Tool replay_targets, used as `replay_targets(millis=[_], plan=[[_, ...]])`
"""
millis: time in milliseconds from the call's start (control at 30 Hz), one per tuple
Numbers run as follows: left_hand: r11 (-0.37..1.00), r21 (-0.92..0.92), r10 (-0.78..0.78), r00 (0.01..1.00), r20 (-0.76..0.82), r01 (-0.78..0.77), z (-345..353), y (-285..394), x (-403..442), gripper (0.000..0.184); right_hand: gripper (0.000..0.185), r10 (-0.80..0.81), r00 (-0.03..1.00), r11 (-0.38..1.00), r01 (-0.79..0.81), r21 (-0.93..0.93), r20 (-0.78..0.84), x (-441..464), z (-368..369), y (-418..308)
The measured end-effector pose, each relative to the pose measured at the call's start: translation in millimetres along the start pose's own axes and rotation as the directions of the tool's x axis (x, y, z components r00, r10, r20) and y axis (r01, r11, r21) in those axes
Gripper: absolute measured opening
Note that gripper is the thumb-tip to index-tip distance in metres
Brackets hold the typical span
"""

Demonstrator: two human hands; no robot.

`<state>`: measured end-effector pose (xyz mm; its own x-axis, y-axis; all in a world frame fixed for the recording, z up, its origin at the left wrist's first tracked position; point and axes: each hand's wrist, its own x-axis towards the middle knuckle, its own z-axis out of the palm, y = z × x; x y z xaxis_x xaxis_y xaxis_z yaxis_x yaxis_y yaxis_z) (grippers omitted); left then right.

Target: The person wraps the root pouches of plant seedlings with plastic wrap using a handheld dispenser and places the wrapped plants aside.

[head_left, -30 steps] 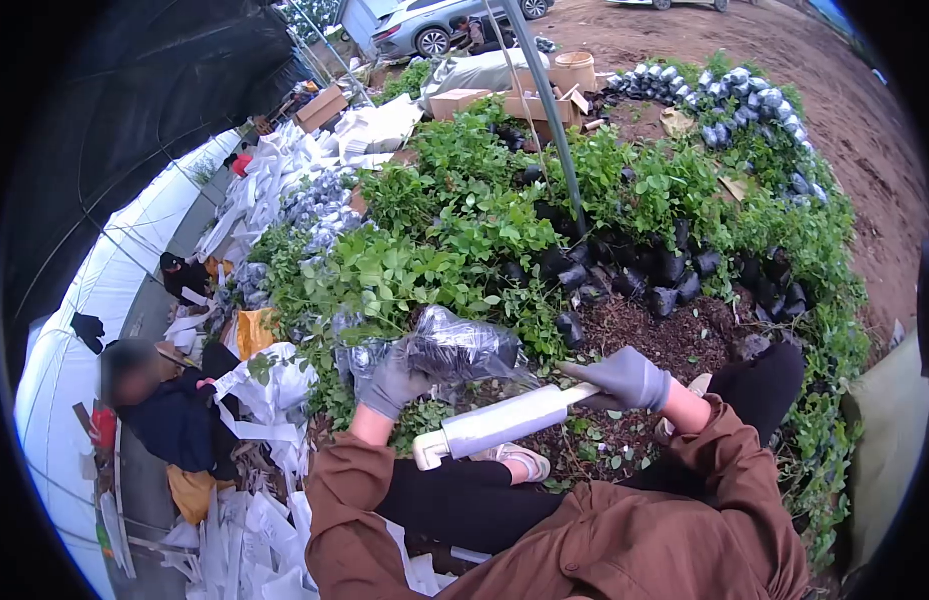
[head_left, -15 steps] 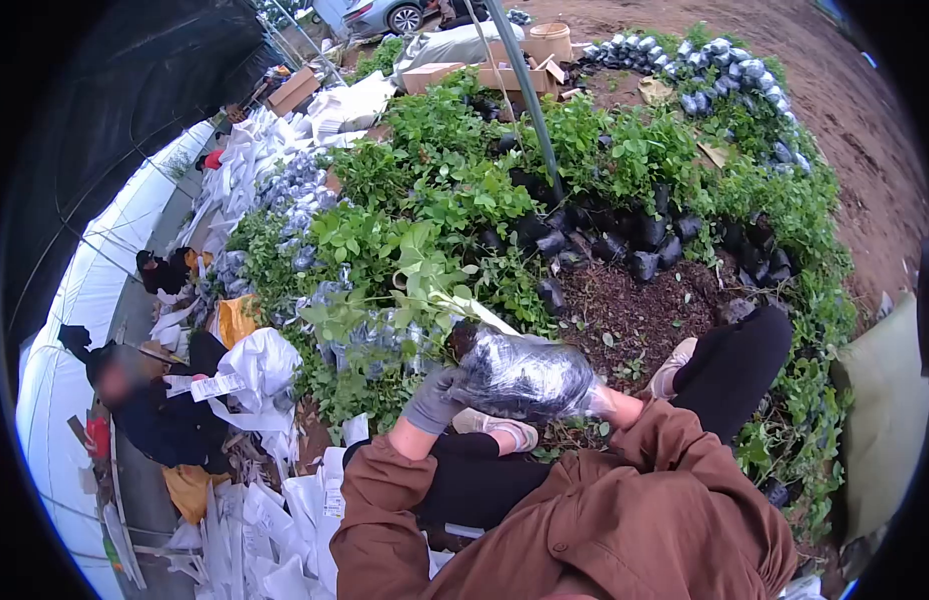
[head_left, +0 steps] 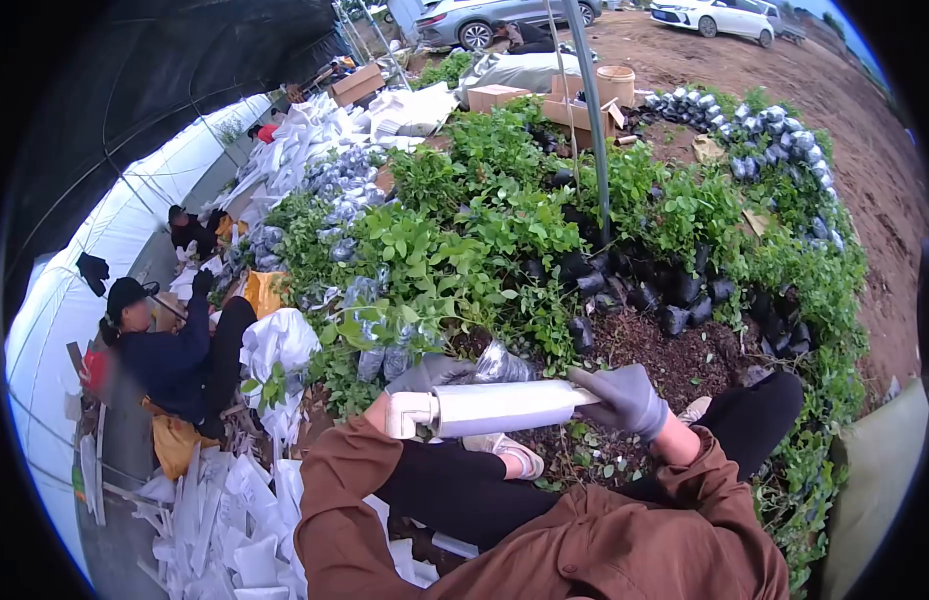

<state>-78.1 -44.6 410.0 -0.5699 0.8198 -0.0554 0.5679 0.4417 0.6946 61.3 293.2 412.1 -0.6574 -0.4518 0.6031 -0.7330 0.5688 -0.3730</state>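
Observation:
My gloved right hand (head_left: 625, 400) is closed round the right end of a white film roll (head_left: 510, 407), which has a pipe elbow (head_left: 410, 413) at its left end. Behind that roll, my gloved left hand (head_left: 430, 374) is partly hidden. It is at the left of a film-wrapped root bundle (head_left: 503, 364), with its fingers round the bundle's near end. Leafy plants (head_left: 425, 260) stand just beyond, some with wrapped roots.
Black-potted plants (head_left: 675, 290) and loose brown soil (head_left: 635, 350) lie ahead. White bags (head_left: 255, 500) are heaped at the left, near a seated co-worker (head_left: 175, 350). A metal pole (head_left: 593, 130) rises behind the plants. Cardboard boxes (head_left: 575, 115) are farther back.
The wrapped bundle was raised in front of me and is now lower, beyond the roll. My right hand and the roll have come back into plain view. The co-worker's arm is now raised.

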Motion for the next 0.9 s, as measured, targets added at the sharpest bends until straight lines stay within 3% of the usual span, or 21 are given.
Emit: replay_targets(millis=[67, 100, 133, 167, 233, 267, 333, 367, 400, 433, 500, 533, 600, 633, 700, 733, 767, 800, 833, 900], plan=[[0.98, -0.198, 0.001, 0.997, -0.071, -0.015, 19.5, -2.8, -8.2, 0.033, 0.045, 0.269, 0.93, 0.922, -0.172, 0.348, -0.251, 0.3, 19.0, 9.2], [0.964, -0.266, -0.003, 0.996, -0.091, -0.021, 28.4, -8.5, -13.6, 0.036, 0.042, 0.445, 0.87, 0.791, -0.271, 0.549, -0.213, 5.7, 24.7, 8.5], [0.926, -0.363, -0.115, 0.993, -0.01, 0.104, 35.0, -26.8, -17.9, 0.04, 0.038, 0.6, 0.788, 0.61, -0.338, 0.717, -0.139, 8.7, 29.5, 9.0], [0.924, -0.383, -0.017, 0.999, -0.031, 0.004, 42.6, -43.9, -21.7, 0.041, 0.035, 0.643, 0.762, 0.572, -0.41, 0.711, -0.078, 5.3, 39.8, 17.8], [0.497, -0.863, -0.104, 0.994, 0.042, 0.089, 35.8, 13.1, -10.7, 0.047, 0.035, 0.683, 0.71, 0.391, -0.553, 0.736, 0.17, 5.4, 54.4, 19.1], [0.186, -0.975, -0.132, 0.987, 0.096, 0.12, 32.8, 33.7, -3.7, 0.051, 0.032, 0.637, 0.753, 0.42, -0.518, 0.745, 0.165, -0.9, 71.1, 24.0], [0.566, -0.818, -0.037, 0.995, 0.095, 0.099, 34.8, 9.8, 1.5, 0.049, 0.026, 0.438, 0.899, 0.594, -0.269, 0.758, -0.024, -13.3, 113.1, 43.5], [0.719, -0.692, 0.011, 0.995, 0.094, 0.058, 35.8, -2.1, 4.1, 0.049, 0.025, 0.363, 0.928, 0.617, -0.167, 0.769, -0.09, -19.1, 128.2, 49.5], [0.796, -0.604, 0.11, 0.989, 0.097, -0.029, 28.4, 1.5, 12.0, 0.047, 0.02, 0.449, 0.877, 0.276, -0.318, 0.907, 0.171, -16.7, 112.4, 36.3], [0.849, -0.513, 0.207, 0.973, 0.098, -0.129, 21.2, 5.1, 19.7, 0.045, 0.015, 0.501, 0.757, -0.108, -0.426, 0.898, 0.419, -12.8, 94.9, 21.7], [0.926, -0.288, 0.292, 0.947, 0.132, -0.245, 8.7, 23.0, 31.0, 0.046, 0.011, 0.443, 0.742, -0.322, -0.392, 0.861, 0.504, -9.5, 81.6, 15.2], [0.946, -0.155, 0.31, 0.936, 0.168, -0.286, 5.4, 26.5, 36.3, 0.046, 0.011, 0.533, 0.704, -0.294, -0.366, 0.883, 0.469, -10.4, 81.4, 15.1], [0.949, 0.218, 0.173, 0.955, 0.241, -0.227, 1.7, 24.2, 42.1, 0.044, 0.012, 0.64, 0.655, -0.23, -0.336, 0.913, 0.402, -2.7, 90.5, 16.1], [0.904, 0.238, 0.345, 0.935, 0.08, -0.354, 8.9, 24.7, 47.0, 0.045, 0.015, 0.618, 0.671, -0.215, -0.356, 0.909, 0.409, -6.4, 91.8, 23.6], [0.832, 0.418, 0.377, 0.924, 0.06, -0.366, 18.4, 29.4, 60.0, 0.042, 0.024, 0.652, 0.678, -0.13, -0.341, 0.931, 0.34, -0.9, 92.7, 23.8], [0.801, 0.534, 0.214, 0.963, 0.165, -0.269, 18.3, 34.9, 62.6, 0.039, 0.03, 0.703, 0.663, -0.058, -0.307, 0.95, 0.257, 3.8, 92.5, 17.9], [0.948, 0.317, 0.05, 0.986, -0.16, 0.004, 19.6, 70.9, 59.6, 0.039, 0.035, 0.695, 0.679, -0.019, -0.312, 0.95, 0.237, -5.0, 100.7, 26.0], [0.981, 0.003, -0.177, 0.89, -0.42, 0.196, 23.6, 103.3, 58.5, 0.041, 0.04, 0.689, 0.693, 0.023, -0.314, 0.949, 0.212, -18.6, 108.2, 39.9], [0.959, 0.157, -0.135, 0.867, -0.48, 0.236, 31.3, 74.9, 64.9, 0.046, 0.044, 0.753, 0.635, 0.066, -0.336, 0.939, 0.174, -29.4, 114.2, 48.6], [0.954, -0.099, -0.292, 0.796, -0.53, 0.284, 31.8, 86.3, 60.7, 0.043, 0.051, 0.764, 0.64, 0.048, -0.18, 0.982, 0.08, -37.0, 120.8, 50.1]])
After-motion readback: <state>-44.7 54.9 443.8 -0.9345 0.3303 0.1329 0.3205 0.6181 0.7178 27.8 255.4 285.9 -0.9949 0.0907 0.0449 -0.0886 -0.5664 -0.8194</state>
